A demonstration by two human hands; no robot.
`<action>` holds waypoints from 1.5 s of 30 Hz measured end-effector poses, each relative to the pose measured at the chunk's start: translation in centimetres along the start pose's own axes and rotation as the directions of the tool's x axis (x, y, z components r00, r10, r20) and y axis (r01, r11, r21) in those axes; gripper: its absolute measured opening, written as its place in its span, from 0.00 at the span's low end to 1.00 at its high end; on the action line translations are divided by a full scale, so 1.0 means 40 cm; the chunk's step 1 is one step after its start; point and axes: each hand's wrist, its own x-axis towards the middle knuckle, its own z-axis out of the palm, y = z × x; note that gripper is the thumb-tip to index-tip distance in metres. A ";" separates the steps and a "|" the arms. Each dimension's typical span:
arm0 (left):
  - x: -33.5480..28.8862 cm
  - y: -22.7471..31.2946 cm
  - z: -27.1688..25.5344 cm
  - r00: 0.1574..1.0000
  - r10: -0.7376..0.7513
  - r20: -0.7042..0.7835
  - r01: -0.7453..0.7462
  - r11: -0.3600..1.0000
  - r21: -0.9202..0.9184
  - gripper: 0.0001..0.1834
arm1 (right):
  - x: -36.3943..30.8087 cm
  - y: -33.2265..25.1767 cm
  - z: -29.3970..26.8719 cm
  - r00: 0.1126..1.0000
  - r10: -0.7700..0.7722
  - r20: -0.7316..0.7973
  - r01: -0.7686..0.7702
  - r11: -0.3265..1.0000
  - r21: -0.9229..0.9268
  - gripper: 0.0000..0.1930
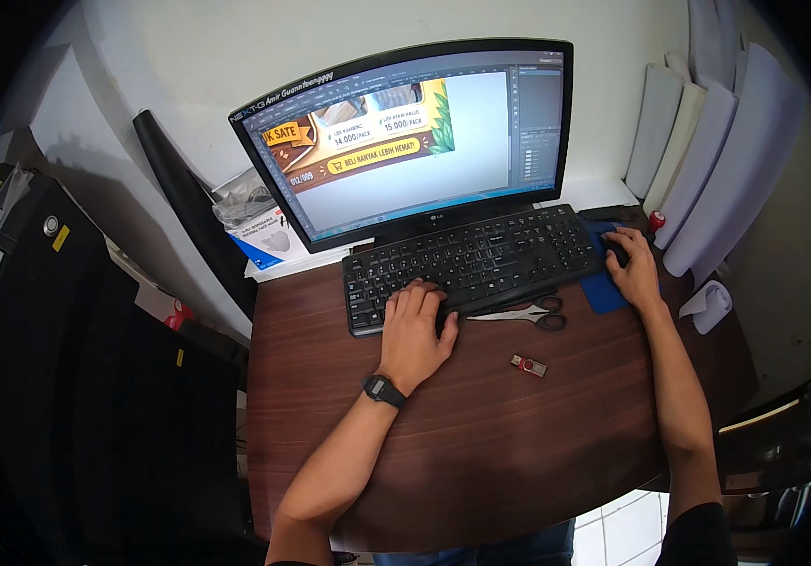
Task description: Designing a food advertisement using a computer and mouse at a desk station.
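My left hand lies over the lower left part of a black keyboard, fingers stretched onto its keys and the thumb out to the side. A dark digital watch is on that wrist. To the right of the keyboard, my right hand is curled over a black computer mouse, which it partly hides. Beneath the mouse is a blue mouse pad. Behind the keyboard, a black monitor shows a brown and yellow food banner layout in an editing program.
Scissors lie along the keyboard's near edge. Closer to me, a red and silver USB flash drive rests on the brown desk. Large paper rolls lean at the right. A black machine stands left of the desk.
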 end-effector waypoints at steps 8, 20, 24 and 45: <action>0.000 0.000 -0.001 1.000 -0.002 0.004 0.002 1.000 0.008 0.19 | -0.001 0.005 0.003 1.000 -0.018 -0.001 0.018 1.000 0.002 0.18; 0.001 0.003 -0.002 1.000 -0.009 0.013 0.009 1.000 0.002 0.19 | -0.001 -0.001 -0.002 1.000 -0.001 0.008 0.001 1.000 -0.009 0.18; 0.001 0.001 -0.003 1.000 0.002 0.004 -0.002 1.000 0.006 0.19 | 0.000 0.002 0.002 1.000 0.006 0.016 -0.006 1.000 -0.009 0.18; 0.000 -0.001 0.001 1.000 0.012 -0.013 -0.012 1.000 0.007 0.18 | 0.001 0.002 0.002 1.000 0.004 0.019 -0.004 1.000 0.006 0.18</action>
